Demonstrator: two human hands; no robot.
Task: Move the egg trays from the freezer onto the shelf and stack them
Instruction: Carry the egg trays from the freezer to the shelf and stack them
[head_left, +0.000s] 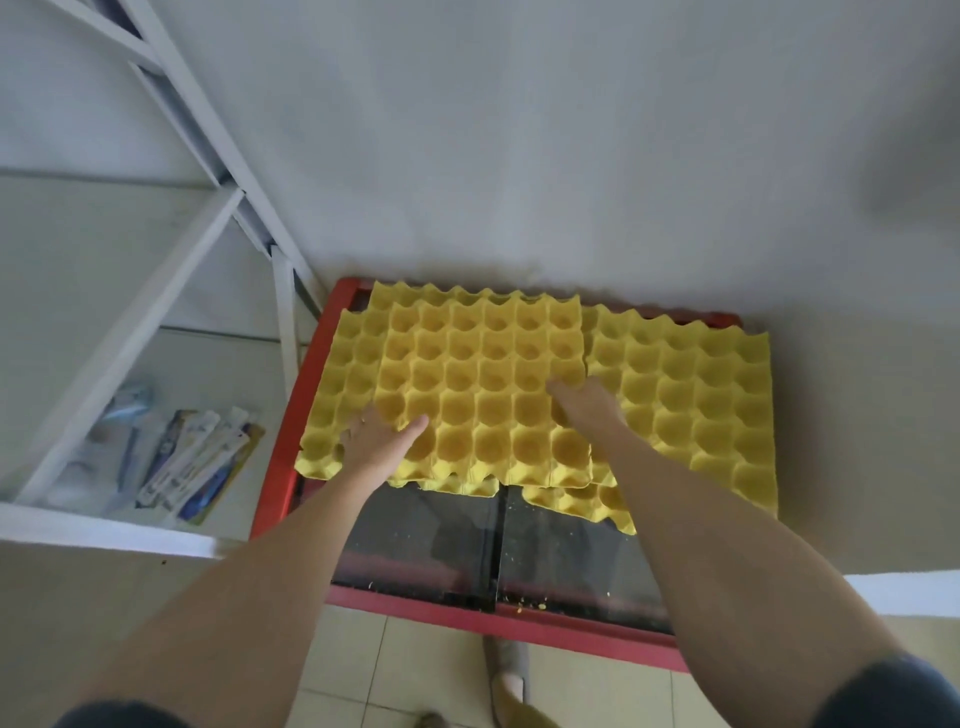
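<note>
**Egg trays on the freezer lid, first lift in preparation**

The top egg tray (478, 384), a yellow moulded sheet of round cups with scalloped edges, lies uppermost on the freezer (519, 621), slightly askew over the trays beneath. At its 9 o'clock a lower tray (332, 395) projects from under it; at its 3 o'clock a right-hand tray (696, 400) sits beside it and overlaps further yellow edges at 5 o'clock. All cups visible are empty. How many trays lie in each pile cannot be counted.

The left hand (382, 439) meets the top tray at its 7 o'clock corner, thumb laid over the upper face and fingers hidden under the edge: a pinching hold on that corner, as far as can be seen. The right hand (582, 405) rests at the tray's 4 o'clock side, fingers curled down over the rim; whether they close beneath it cannot be told.

The freezer, red-framed with dark sliding glass flecked with yellow crumbs, stands against a grey wall. The white shelf (130, 332) stands at its 9 o'clock; its lower board carries only packets (192, 467). No tray appears on the shelf, so by this view the whole transfer and stacking remain to be done.
</note>
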